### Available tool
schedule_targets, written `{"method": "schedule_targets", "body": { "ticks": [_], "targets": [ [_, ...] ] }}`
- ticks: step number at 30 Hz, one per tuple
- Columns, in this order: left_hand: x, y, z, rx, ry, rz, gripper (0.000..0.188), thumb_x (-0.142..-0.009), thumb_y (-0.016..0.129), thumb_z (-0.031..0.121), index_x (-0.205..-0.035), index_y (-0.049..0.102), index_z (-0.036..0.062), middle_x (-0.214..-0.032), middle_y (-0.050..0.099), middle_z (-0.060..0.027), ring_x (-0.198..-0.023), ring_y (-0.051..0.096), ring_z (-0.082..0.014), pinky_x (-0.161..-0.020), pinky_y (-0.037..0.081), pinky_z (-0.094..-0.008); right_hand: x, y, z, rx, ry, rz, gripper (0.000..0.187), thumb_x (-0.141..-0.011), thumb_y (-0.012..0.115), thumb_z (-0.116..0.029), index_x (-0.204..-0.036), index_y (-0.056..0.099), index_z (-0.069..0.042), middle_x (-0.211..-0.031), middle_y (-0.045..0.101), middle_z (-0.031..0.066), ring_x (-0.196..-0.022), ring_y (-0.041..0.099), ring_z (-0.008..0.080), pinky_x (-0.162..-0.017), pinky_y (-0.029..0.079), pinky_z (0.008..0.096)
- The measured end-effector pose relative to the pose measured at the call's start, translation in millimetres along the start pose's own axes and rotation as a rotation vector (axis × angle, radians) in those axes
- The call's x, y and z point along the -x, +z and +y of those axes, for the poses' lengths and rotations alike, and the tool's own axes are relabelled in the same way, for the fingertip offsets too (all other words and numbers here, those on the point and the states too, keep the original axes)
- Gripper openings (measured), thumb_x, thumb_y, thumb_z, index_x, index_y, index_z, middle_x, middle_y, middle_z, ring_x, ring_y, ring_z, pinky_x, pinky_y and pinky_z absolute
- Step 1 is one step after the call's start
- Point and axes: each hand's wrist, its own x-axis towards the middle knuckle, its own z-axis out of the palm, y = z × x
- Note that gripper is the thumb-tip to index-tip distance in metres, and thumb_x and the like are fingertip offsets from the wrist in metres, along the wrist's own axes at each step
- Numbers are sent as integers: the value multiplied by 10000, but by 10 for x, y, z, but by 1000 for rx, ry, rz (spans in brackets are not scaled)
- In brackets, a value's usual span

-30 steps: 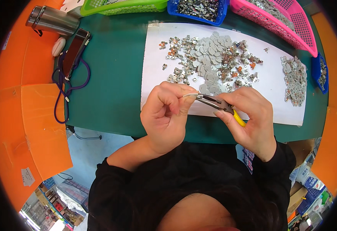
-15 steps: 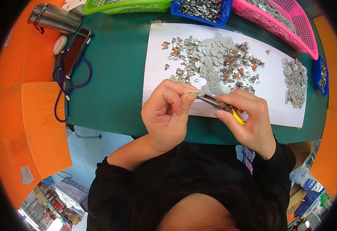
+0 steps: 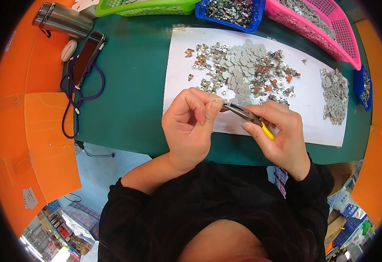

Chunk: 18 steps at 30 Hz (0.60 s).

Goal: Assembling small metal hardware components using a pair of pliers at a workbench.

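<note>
The left hand (image 3: 188, 129) is pinching a thin pale piece (image 3: 217, 100) between thumb and forefinger, its fingers clamping together on it. The right hand (image 3: 282, 133) is gripping the yellow-handled pliers (image 3: 245, 112), its fingers closing around the handles. The pliers are pointing left, their tips reaching the piece at the left thumb; whether they are biting on it, I cannot tell. Both hands are hovering over the near edge of a white sheet (image 3: 313, 124), which is lying on the green table (image 3: 130, 78).

Beyond the hands, grey plates (image 3: 245, 59) are lying heaped on the sheet, with small metal fittings (image 3: 212, 54) scattering on both sides. Another pile (image 3: 334, 94) is sitting near the sheet's right end. A green basket (image 3: 151, 9), a blue tray (image 3: 254, 24) and a pink basket (image 3: 304, 37) are standing along the far side.
</note>
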Motion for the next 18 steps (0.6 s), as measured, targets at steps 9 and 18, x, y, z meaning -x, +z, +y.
{"method": "schedule_targets", "body": {
  "ticks": [9,18],
  "targets": [
    [48,-31,-24,-115,87,-75,272,-918,613,-85,-800,408,48,-926,639,-116,-816,588,-103,-758,499,-255,109,3,12,-110,126,-58,204,-800,741,-101,-970,697,3,-702,603,77,-606,528,184,-540,380,284],
    [107,-57,-10,603,-492,-54,161,-929,629,4,-1063,542,18,-953,681,-140,-912,673,-234,-856,551,-366,239,86,127,179,-195,220,342,-637,813,-94,-957,693,-71,-791,629,58,-695,583,256,-643,458,337]
  ]
}}
